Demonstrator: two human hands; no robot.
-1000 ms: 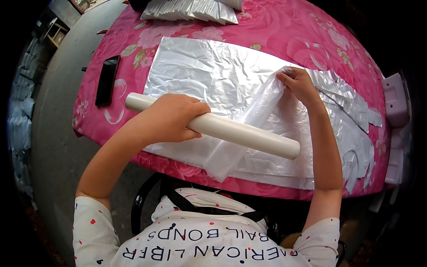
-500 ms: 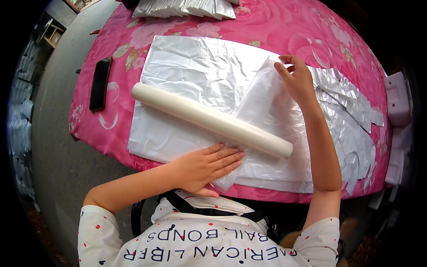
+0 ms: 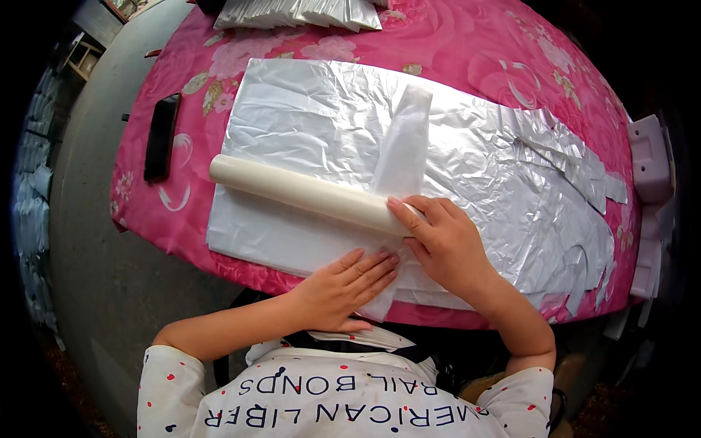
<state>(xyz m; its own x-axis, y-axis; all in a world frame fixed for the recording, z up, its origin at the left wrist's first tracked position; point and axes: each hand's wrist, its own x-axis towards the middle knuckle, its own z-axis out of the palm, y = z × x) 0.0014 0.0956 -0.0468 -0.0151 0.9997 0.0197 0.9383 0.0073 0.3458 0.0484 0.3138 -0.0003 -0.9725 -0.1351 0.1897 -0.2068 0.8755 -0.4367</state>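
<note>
A stack of thin, shiny white plastic bags lies flat, with cut handle strips at its right end. Across it, slanting down to the right, rests a smooth cream-white tube. My right hand is closed around the tube's right end, thumb and fingers on either side. Beyond the tube, a narrow folded flap of translucent plastic points away from me over the stack. My left hand lies flat, fingers stretched, pressing the plastic at the stack's near edge; the tube is just beyond its fingertips.
The table wears a pink flowered cloth. A black phone lies on its left side. At the far edge is a pile of folded white bags. Pale plastic stools stand beyond the right edge.
My right hand has let go of the lifted plastic and come down onto the tube's right end. The flap now lies folded narrow. The tube has shifted left and nearer to me on the right.
</note>
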